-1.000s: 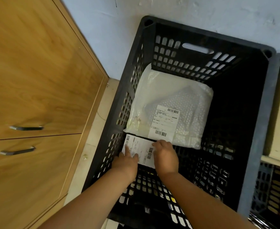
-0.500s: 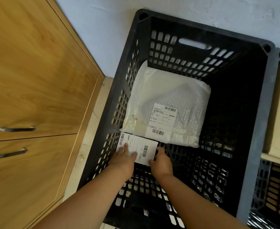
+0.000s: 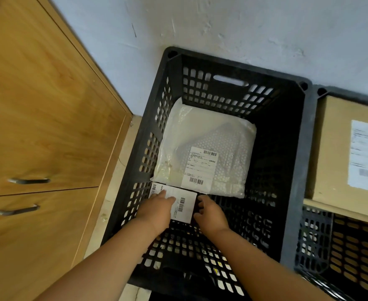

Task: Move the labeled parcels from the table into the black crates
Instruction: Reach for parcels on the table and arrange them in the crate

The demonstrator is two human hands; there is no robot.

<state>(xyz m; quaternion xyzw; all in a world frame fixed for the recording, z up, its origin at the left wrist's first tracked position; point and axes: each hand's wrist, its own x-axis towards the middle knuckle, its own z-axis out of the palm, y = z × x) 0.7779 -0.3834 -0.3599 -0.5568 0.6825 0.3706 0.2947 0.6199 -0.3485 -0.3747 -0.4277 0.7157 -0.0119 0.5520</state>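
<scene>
Both hands are laying a small parcel (image 3: pixel 178 203) flat in the crate (image 3: pixel 296 170), at 6 o'clock of the bubble mailer (image 3: pixel 204 148), filling free floor. The left hand (image 3: pixel 155 210) is pressing flat on it with fingers spread; the right hand (image 3: pixel 209 213) is pinching its edge loosely.

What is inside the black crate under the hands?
The black crate holds a white bubble-wrap parcel and a small labeled parcel under both hands; its body is mostly covered.

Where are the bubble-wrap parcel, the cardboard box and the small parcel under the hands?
Bubble-wrap parcel (image 3: pixel 202 135): head view, its upper wrap.
Cardboard box (image 3: pixel 332 148): head view, bare top.
Small parcel (image 3: pixel 184 205): head view, label barcode.
</scene>
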